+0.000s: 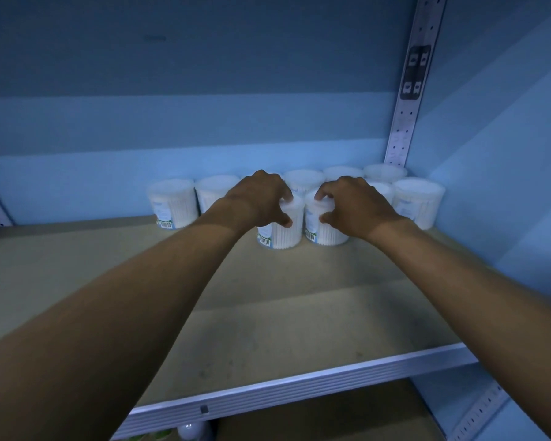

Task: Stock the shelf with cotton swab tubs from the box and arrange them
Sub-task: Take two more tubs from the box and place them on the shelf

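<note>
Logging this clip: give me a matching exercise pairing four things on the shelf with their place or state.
Column 1:
1. left hand
2. right hand
3. leftmost tub
4. shelf front edge

Column 2:
A. ribbed metal strip
B. stands untouched at the row's left end
C. grips the right front tub
D. grips the left front tub

Pairs: 1-D, 2-C, 3-B, 4-A
</note>
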`<act>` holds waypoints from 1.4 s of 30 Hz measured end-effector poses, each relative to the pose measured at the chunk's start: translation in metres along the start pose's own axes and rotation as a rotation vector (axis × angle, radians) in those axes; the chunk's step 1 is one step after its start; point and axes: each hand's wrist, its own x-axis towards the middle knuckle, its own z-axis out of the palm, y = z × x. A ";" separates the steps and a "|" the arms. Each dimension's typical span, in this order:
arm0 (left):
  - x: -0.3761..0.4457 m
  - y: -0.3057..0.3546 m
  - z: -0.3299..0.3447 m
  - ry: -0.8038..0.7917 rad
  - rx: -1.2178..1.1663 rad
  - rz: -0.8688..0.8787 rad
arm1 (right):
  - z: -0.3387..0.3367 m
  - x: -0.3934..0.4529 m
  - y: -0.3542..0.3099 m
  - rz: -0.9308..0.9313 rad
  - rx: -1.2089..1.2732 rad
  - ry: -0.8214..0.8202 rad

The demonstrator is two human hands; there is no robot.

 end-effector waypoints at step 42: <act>-0.020 -0.002 -0.005 -0.019 -0.048 -0.008 | -0.010 -0.008 -0.004 -0.018 0.102 -0.055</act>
